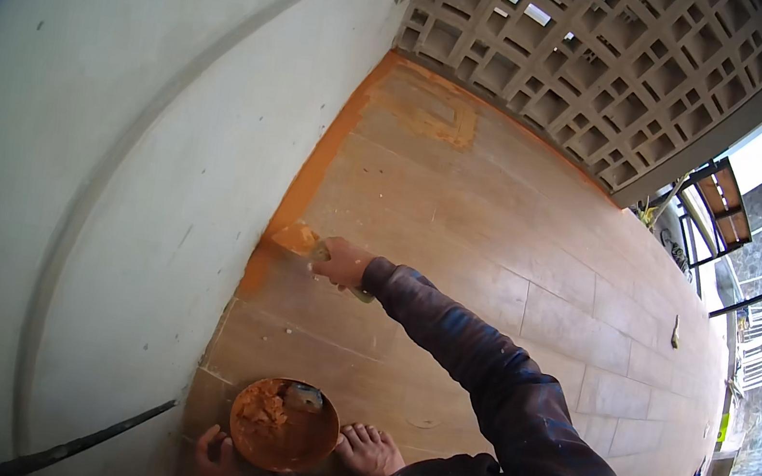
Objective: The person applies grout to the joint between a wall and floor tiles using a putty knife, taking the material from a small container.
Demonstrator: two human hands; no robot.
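Observation:
My right hand (pixel 344 264) is closed round the handle of a putty knife (pixel 296 237). Its blade carries orange paste and lies against the floor beside the white wall, over a band of orange paste (pixel 301 202). A round bowl (pixel 327 445) stands on the floor close to my body. Inside are a lump of orange paste (pixel 262 413) and a small greyish object (pixel 305 398) whose kind I cannot make out. My left hand (pixel 219 466) is low beside the bowl's left rim, fingers apart; whether it touches the bowl is unclear.
The white wall (pixel 187 162) runs along the left, and a pierced block screen (pixel 571 60) closes the far end. My bare foot (pixel 370 451) is right of the bowl. Orange smears (pixel 441 120) mark the far tiles. A small pale object (pixel 677 331) lies at the right.

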